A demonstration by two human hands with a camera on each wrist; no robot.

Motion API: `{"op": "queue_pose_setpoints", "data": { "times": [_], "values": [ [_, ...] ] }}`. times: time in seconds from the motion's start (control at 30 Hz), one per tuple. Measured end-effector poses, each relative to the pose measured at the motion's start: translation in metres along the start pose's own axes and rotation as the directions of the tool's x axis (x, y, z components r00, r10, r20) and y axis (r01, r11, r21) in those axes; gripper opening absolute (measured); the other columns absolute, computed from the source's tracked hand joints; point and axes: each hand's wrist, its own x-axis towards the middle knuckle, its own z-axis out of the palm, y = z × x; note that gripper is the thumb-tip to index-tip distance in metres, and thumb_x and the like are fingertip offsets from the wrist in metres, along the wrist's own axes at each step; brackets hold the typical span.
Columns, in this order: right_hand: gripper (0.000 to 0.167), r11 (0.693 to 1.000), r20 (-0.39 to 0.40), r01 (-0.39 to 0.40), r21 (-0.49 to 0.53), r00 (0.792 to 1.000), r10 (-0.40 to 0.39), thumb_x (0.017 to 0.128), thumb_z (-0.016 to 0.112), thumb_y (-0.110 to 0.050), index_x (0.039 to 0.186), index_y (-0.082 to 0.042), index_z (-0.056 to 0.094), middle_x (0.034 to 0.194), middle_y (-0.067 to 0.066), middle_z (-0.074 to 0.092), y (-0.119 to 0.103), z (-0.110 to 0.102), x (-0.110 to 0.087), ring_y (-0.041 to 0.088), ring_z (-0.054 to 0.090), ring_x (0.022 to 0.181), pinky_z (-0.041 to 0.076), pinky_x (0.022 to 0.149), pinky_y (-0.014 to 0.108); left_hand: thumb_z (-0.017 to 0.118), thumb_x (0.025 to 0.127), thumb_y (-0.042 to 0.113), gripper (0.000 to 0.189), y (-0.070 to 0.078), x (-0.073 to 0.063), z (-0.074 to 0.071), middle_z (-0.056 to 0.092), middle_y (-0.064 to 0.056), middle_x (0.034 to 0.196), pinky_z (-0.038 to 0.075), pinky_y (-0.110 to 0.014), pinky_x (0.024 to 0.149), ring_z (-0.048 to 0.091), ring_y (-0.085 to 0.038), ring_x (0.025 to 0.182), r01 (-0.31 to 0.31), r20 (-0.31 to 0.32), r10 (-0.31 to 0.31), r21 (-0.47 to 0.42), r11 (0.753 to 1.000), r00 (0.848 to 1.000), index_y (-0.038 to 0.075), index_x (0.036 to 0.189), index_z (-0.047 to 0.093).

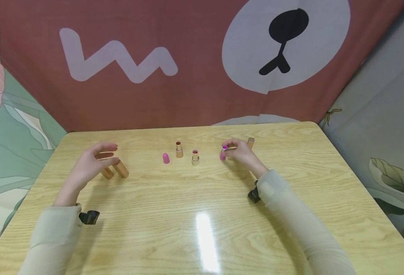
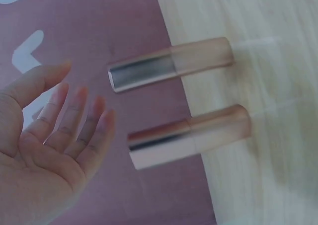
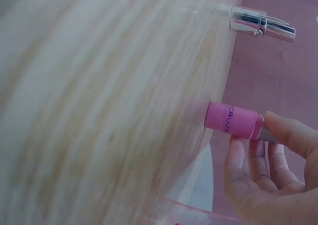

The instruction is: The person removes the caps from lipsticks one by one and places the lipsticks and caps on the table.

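My left hand (image 1: 93, 162) hovers with relaxed fingers beside two closed gold lipstick tubes (image 1: 121, 169), which stand upright. The left wrist view shows a gap between those fingertips (image 2: 107, 120) and both tubes. At the right, my right hand (image 1: 242, 153) pinches a capless pink lipstick (image 3: 231, 119) by its silver upper part, between thumb and fingers. Dark lettering runs along its pink base, which is close over the table. Behind that hand stands a gold tube (image 1: 251, 142), partly hidden.
Mid-table stand a small pink cap (image 1: 166, 159), an uncapped gold lipstick (image 1: 179, 150) and an uncapped silver lipstick (image 1: 195, 157). A red-brown cloth (image 1: 195, 103) with a cartoon print hangs along the table's (image 1: 153, 229) far edge.
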Motion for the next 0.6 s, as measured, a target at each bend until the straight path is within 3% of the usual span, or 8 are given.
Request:
{"op": "queue_pose_setpoints", "data": {
  "times": [0.1,0.33,0.4,0.5,0.6],
  "values": [
    [0.036,1.0,0.004,0.006,0.004,1.0,-0.006,0.088,0.063,-0.002,0.121,0.009,0.054,0.119,0.02,0.057,0.0,0.0,0.0,0.031,0.063,0.106,0.051,0.083,0.021,0.061,0.094,0.031,0.057,-0.004,-0.001,0.0,0.043,-0.021,0.143,0.043,-0.051,0.098,0.042,-0.042,0.131,0.006,0.021,-0.006,-0.006,1.0,1.0,0.004,0.14,0.041],
    [0.035,1.0,0.007,0.007,-0.008,1.0,-0.007,0.089,0.061,-0.003,0.122,0.009,0.054,0.121,0.021,0.057,0.0,-0.001,0.001,0.031,0.062,0.107,0.051,0.082,0.022,0.06,0.095,0.027,0.056,-0.011,-0.001,0.002,0.04,-0.024,0.144,0.04,-0.057,0.102,0.036,-0.046,0.134,0.008,0.048,-0.007,-0.014,1.0,0.999,0.001,0.141,0.04],
    [0.035,1.0,0.007,0.002,-0.009,1.0,-0.002,0.089,0.061,-0.002,0.122,0.008,0.054,0.121,0.021,0.057,0.0,0.0,0.0,0.031,0.062,0.108,0.051,0.083,0.024,0.06,0.095,0.027,0.056,-0.012,-0.001,0.002,0.041,-0.024,0.144,0.042,-0.054,0.1,0.037,-0.046,0.134,0.013,0.051,-0.013,-0.007,1.0,0.999,0.002,0.141,0.04],
    [0.036,1.0,0.008,-0.004,-0.006,1.0,0.004,0.089,0.06,-0.002,0.123,0.008,0.054,0.122,0.022,0.057,0.0,0.0,0.0,0.032,0.062,0.109,0.052,0.087,0.029,0.06,0.095,0.022,0.052,-0.012,-0.001,0.004,0.045,-0.025,0.141,0.049,-0.038,0.093,0.044,-0.043,0.129,0.002,0.048,-0.003,0.012,1.0,0.999,0.001,0.139,0.042],
    [0.037,1.0,0.008,-0.013,0.002,1.0,0.013,0.089,0.061,-0.002,0.124,0.008,0.053,0.122,0.023,0.057,-0.001,0.001,0.0,0.032,0.062,0.109,0.052,0.09,0.035,0.059,0.095,0.018,0.048,-0.012,-0.002,0.005,0.049,-0.025,0.138,0.051,-0.022,0.08,0.057,-0.03,0.119,-0.007,0.04,0.006,0.04,0.999,0.999,0.001,0.138,0.045]
  ]
}}
